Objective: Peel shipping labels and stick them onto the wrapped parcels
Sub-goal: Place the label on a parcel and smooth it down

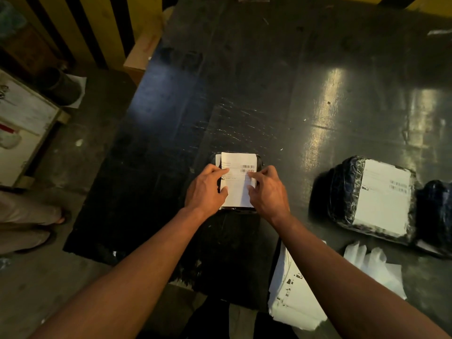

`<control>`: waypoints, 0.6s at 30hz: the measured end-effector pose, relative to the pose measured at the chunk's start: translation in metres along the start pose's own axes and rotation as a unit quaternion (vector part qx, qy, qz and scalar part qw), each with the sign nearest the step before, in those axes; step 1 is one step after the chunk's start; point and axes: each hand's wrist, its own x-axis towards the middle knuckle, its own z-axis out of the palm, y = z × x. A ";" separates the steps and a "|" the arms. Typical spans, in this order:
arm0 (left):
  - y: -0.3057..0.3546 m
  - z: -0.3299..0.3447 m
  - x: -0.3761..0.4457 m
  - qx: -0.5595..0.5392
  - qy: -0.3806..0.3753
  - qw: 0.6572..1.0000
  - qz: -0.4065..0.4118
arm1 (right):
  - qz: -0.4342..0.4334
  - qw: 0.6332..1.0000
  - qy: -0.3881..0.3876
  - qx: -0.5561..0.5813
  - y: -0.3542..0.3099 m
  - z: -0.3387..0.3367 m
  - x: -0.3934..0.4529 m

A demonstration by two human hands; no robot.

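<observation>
A small black-wrapped parcel [259, 162] lies on the dark table [244, 81] in front of me, mostly covered by a white shipping label [238, 189] with barcodes near its top. My left hand [208, 189] rests on the label's left side, index finger stretched across the paper. My right hand [267, 192] presses the label's right side with extended fingers. Both hands lie flat on the paper and hold nothing.
A larger black-wrapped parcel [342, 192] with a white label [384, 196] lies at the right, another dark parcel [437, 214] beside it. A stack of label sheets [293, 297] and peeled backing paper [374, 265] lie near the front right. A person's legs [27, 221] stand at the left.
</observation>
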 end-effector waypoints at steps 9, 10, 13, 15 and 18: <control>-0.022 -0.005 -0.010 0.146 0.036 0.986 0.070 | -0.094 0.982 0.052 -0.156 0.023 0.004 -0.011; -0.023 -0.004 -0.012 0.155 0.034 0.983 0.098 | -0.119 0.975 0.044 -0.184 0.026 0.004 -0.013; -0.023 0.001 -0.013 0.158 -0.004 0.976 0.149 | -0.194 0.955 -0.008 -0.223 0.029 0.007 -0.009; -0.023 0.003 -0.012 0.155 -0.016 0.977 0.147 | -0.214 0.946 -0.051 -0.239 0.029 0.009 -0.003; -0.023 0.006 -0.014 0.149 -0.015 0.979 0.142 | -0.215 0.941 -0.091 -0.245 0.024 0.007 0.011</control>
